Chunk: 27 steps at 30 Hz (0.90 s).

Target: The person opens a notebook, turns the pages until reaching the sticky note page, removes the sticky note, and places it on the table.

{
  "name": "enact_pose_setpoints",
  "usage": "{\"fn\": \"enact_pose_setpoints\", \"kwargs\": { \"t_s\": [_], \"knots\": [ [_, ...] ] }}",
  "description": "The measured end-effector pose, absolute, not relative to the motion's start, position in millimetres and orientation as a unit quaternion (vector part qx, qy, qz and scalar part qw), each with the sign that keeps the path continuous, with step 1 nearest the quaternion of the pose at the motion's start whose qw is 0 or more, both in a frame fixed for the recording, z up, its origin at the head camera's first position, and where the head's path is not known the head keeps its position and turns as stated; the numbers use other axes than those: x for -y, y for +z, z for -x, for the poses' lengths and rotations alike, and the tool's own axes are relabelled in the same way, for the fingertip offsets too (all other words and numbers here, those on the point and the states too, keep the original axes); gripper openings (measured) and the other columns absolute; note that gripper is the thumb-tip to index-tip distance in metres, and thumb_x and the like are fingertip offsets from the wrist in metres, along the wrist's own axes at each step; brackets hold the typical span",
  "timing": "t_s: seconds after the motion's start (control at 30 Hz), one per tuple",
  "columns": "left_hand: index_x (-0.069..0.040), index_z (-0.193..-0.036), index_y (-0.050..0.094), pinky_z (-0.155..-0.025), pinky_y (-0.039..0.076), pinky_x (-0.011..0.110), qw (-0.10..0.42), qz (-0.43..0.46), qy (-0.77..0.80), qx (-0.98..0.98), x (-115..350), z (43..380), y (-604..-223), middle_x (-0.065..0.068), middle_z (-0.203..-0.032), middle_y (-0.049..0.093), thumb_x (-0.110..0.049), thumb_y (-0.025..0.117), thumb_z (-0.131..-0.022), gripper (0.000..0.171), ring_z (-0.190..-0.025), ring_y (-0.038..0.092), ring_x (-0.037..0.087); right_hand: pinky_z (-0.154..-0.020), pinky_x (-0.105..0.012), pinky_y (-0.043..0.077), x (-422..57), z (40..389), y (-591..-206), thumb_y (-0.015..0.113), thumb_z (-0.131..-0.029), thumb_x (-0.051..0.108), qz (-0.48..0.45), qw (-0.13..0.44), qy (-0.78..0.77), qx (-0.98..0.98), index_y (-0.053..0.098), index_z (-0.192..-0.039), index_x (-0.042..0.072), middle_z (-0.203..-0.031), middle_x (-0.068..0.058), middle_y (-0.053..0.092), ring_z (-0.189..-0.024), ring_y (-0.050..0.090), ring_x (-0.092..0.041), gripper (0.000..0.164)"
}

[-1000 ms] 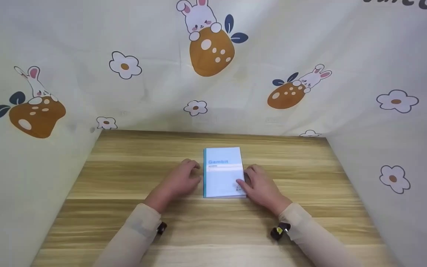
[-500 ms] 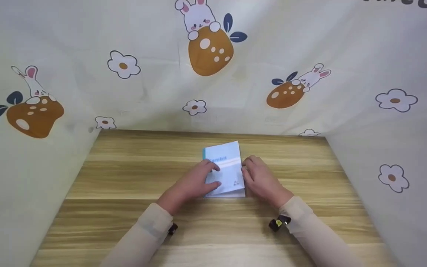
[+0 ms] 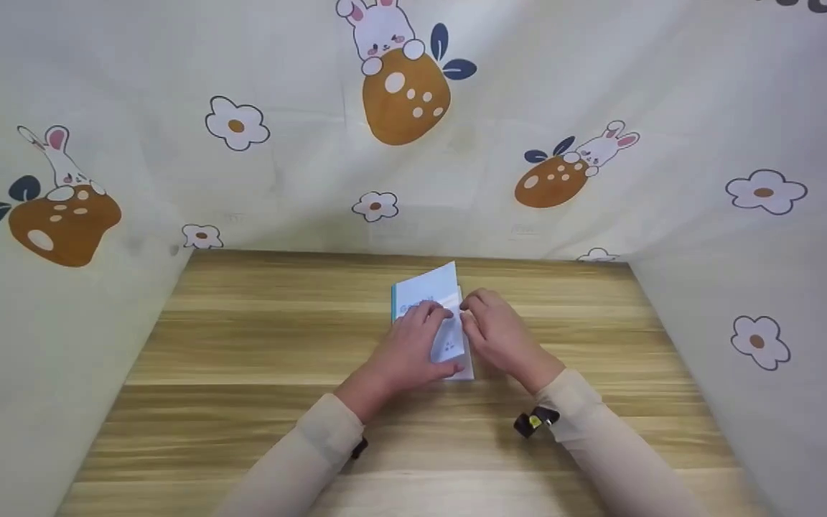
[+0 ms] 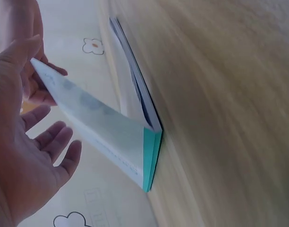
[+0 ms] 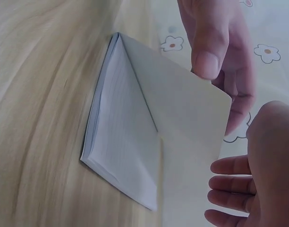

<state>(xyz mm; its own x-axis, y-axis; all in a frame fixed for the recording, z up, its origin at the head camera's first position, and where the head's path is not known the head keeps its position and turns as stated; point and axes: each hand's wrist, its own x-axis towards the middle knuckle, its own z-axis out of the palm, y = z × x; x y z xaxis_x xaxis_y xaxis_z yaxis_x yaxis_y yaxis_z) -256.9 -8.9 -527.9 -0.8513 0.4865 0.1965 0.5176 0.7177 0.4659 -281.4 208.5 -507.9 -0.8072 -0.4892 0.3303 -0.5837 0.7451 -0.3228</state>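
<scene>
- Well left of the notebook, a patterned sheet bears one of its three rabbit-and-strawberry prints; the other two are beyond the notebook, on its far side. Seven flower outlines show in the head view, counting one cut by the left edge.
- On the notebook's near-left side, one of two beige sleeves ends at a wrist bearing a black device.
- Over the notebook's left half is the left hand, one of two. It grasps the raised front cover, thumb hooked inside, the four fingers spread on the outer side, loosely bent.
- The single notebook lies on the wood-grain tabletop, teal spine leftward, cover tilted up along its right edge, the page block flat beneath.
- Just beside the notebook's right edge is the right hand, released, its fingers extended with slightly bent tips. Whether the tips touch the cover, I cannot tell.
- On the notebook's near-right side are the second sleeve and a second black device, this one with a yellow mark.
</scene>
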Motion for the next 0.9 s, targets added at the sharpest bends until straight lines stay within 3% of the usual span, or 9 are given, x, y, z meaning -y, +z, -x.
{"fn": "enact_pose_setpoints", "kwargs": {
  "t_s": [0.4, 0.63, 0.9],
  "knots": [
    [-0.011, -0.157, 0.053, -0.124, 0.043, 0.051, 0.061, 0.263, -0.276, 0.922, 14, 258, -518, 0.010, -0.158, 0.051, -0.050, 0.082, -0.096, 0.079, -0.146, 0.051, 0.030, -0.110, -0.053, 0.053, -210, 283, -507, 0.052, -0.115, 0.020, -0.293, 0.122, 0.220, 0.923, 0.072, -0.125, -0.003, -0.125, -0.018, 0.068, -0.121, 0.065, -0.038, 0.032],
    [-0.021, -0.165, 0.049, -0.126, 0.040, 0.055, 0.082, 0.294, -0.241, 0.921, 28, 254, -510, 0.009, -0.170, 0.043, -0.044, 0.079, -0.100, 0.075, -0.154, 0.045, 0.031, -0.107, -0.053, 0.054, -221, 282, -512, 0.051, -0.117, 0.022, -0.281, 0.131, 0.231, 0.922, 0.073, -0.120, -0.001, -0.122, -0.017, 0.068, -0.118, 0.066, -0.036, 0.032],
    [-0.025, -0.158, 0.060, -0.127, 0.038, 0.059, 0.098, 0.309, -0.185, 0.928, 53, 248, -496, 0.002, -0.174, 0.042, -0.047, 0.073, -0.104, 0.060, -0.157, 0.041, 0.029, -0.107, -0.053, 0.054, -227, 281, -515, 0.053, -0.117, 0.023, -0.263, 0.118, 0.249, 0.925, 0.072, -0.118, -0.001, -0.123, -0.017, 0.068, -0.119, 0.066, -0.037, 0.031]
  ]
}}
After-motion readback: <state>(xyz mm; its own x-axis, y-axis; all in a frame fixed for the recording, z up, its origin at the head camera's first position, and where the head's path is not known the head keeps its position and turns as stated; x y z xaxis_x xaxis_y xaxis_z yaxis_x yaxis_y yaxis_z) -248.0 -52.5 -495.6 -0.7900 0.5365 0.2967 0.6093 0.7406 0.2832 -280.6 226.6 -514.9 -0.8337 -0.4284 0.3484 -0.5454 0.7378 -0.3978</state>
